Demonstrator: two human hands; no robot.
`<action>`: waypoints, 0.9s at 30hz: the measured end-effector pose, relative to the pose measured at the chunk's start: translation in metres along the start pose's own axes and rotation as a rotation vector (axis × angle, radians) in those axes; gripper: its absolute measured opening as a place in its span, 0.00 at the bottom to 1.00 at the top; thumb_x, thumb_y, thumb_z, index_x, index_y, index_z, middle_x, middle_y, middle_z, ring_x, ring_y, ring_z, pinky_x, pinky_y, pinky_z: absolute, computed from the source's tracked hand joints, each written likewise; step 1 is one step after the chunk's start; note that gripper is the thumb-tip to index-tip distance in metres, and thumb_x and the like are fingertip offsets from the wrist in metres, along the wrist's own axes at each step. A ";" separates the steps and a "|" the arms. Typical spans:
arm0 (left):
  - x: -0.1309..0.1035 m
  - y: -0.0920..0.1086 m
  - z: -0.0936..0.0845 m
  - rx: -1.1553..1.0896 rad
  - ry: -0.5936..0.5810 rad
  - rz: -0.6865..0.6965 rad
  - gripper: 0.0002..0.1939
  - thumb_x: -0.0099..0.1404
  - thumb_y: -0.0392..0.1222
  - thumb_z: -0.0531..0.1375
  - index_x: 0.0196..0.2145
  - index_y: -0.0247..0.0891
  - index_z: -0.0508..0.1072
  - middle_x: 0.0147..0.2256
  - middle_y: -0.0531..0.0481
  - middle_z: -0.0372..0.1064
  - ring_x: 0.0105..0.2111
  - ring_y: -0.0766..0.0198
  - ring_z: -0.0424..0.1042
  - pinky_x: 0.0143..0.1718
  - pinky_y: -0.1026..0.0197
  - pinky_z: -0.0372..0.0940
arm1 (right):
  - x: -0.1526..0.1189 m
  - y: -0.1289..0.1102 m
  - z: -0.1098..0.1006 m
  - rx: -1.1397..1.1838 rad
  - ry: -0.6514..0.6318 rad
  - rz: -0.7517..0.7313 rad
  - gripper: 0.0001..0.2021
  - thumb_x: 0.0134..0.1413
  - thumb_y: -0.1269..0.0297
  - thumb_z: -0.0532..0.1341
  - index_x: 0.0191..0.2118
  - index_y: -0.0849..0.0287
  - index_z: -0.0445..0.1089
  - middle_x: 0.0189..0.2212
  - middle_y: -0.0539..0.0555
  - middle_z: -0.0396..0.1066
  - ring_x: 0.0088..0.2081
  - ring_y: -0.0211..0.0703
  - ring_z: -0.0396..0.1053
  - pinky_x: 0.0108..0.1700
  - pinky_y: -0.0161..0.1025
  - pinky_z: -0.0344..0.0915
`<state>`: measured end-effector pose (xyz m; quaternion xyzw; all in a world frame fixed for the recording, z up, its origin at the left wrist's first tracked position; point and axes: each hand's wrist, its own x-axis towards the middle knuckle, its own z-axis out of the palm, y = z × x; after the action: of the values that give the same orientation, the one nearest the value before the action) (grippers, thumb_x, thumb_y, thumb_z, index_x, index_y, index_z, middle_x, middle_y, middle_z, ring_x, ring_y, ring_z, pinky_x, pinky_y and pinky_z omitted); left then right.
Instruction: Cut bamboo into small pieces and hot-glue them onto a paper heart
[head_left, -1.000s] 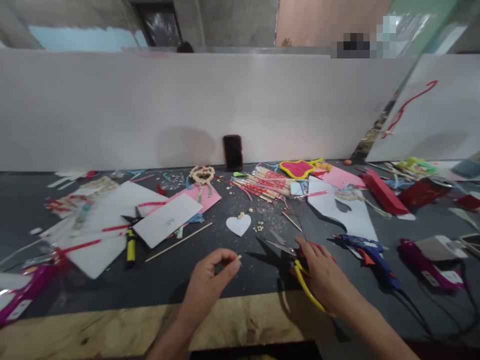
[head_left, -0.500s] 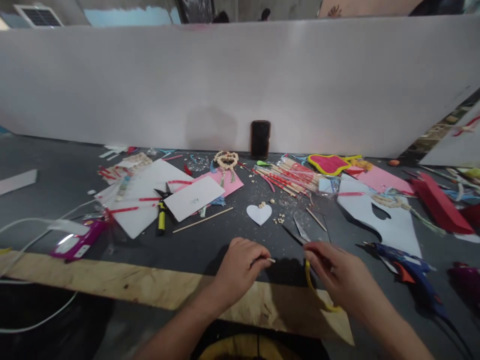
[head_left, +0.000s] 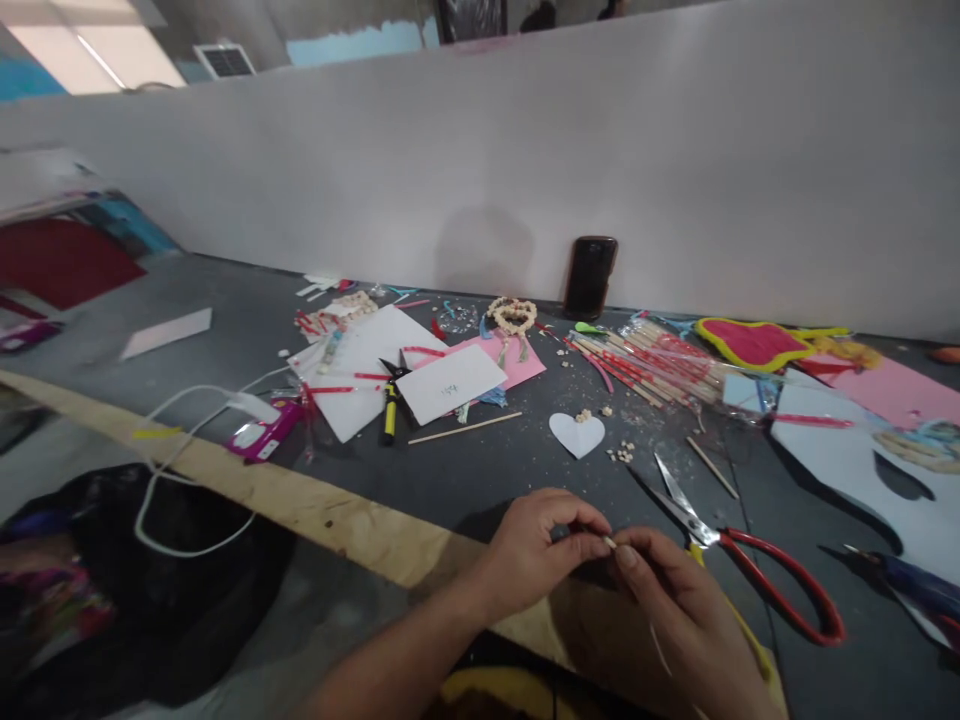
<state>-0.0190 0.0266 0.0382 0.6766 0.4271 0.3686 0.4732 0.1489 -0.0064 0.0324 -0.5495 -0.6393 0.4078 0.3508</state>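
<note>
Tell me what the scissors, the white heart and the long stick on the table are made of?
The scissors look like shiny grey metal blades with smooth red handles, probably plastic. The white heart seems to be thin matte paper or card, lying flat with clean cut edges. The long stick looks like pale bare wood or bamboo, thin and straight.

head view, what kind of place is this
Probably a craft workbench. Red-handled scissors, a white paper heart and a bundle of sticks lie on the dark table; the left hand and right hand pinch something tiny.
</note>
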 end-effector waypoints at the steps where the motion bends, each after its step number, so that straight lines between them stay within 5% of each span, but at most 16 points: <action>1: -0.001 0.000 0.002 -0.065 0.013 0.004 0.06 0.59 0.41 0.61 0.33 0.38 0.77 0.32 0.49 0.74 0.35 0.64 0.71 0.38 0.65 0.62 | -0.001 0.000 0.003 0.018 0.023 -0.001 0.11 0.57 0.56 0.53 0.32 0.56 0.67 0.24 0.48 0.69 0.27 0.37 0.67 0.28 0.30 0.64; 7: -0.004 -0.004 0.011 -0.303 0.082 -0.018 0.08 0.61 0.43 0.59 0.31 0.36 0.75 0.34 0.45 0.74 0.36 0.62 0.71 0.41 0.62 0.64 | -0.003 0.010 0.011 -0.132 0.037 -0.024 0.16 0.60 0.55 0.48 0.30 0.56 0.67 0.23 0.50 0.71 0.25 0.40 0.68 0.26 0.33 0.64; 11: -0.004 -0.010 0.011 -0.456 0.093 -0.166 0.11 0.64 0.47 0.55 0.35 0.34 0.69 0.30 0.47 0.72 0.26 0.67 0.69 0.31 0.64 0.64 | -0.004 0.028 -0.017 -0.493 0.234 -0.026 0.12 0.57 0.55 0.50 0.36 0.54 0.67 0.24 0.52 0.72 0.24 0.42 0.70 0.25 0.36 0.64; 13: -0.003 -0.012 0.009 -0.492 0.089 -0.193 0.12 0.62 0.48 0.56 0.35 0.34 0.68 0.28 0.48 0.71 0.24 0.68 0.68 0.30 0.65 0.63 | -0.007 0.041 -0.035 -0.680 0.320 -0.061 0.14 0.56 0.55 0.49 0.39 0.55 0.67 0.31 0.56 0.72 0.32 0.48 0.71 0.33 0.42 0.66; 17: -0.002 -0.013 0.005 -0.477 0.089 -0.243 0.12 0.59 0.46 0.59 0.35 0.33 0.70 0.28 0.47 0.71 0.25 0.68 0.68 0.30 0.64 0.63 | -0.019 0.065 -0.059 -1.073 0.330 -0.048 0.21 0.54 0.49 0.49 0.45 0.57 0.67 0.42 0.63 0.68 0.41 0.62 0.66 0.39 0.57 0.63; 22: -0.001 -0.015 0.003 -0.437 0.115 -0.333 0.11 0.57 0.44 0.60 0.33 0.32 0.73 0.29 0.45 0.74 0.25 0.67 0.69 0.31 0.63 0.64 | -0.029 0.079 -0.066 -1.098 0.223 -0.094 0.21 0.56 0.53 0.50 0.49 0.62 0.64 0.46 0.65 0.67 0.47 0.59 0.65 0.44 0.53 0.62; 27: -0.001 -0.023 0.005 -0.412 0.132 -0.351 0.11 0.55 0.43 0.62 0.33 0.33 0.76 0.30 0.46 0.75 0.29 0.65 0.69 0.33 0.64 0.63 | -0.021 0.081 -0.072 -1.078 0.204 -0.022 0.21 0.51 0.52 0.56 0.48 0.59 0.65 0.41 0.61 0.70 0.41 0.55 0.68 0.44 0.51 0.63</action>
<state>-0.0204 0.0285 0.0149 0.4563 0.4838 0.4033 0.6286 0.2502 -0.0125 -0.0111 -0.6814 -0.7261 -0.0364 0.0839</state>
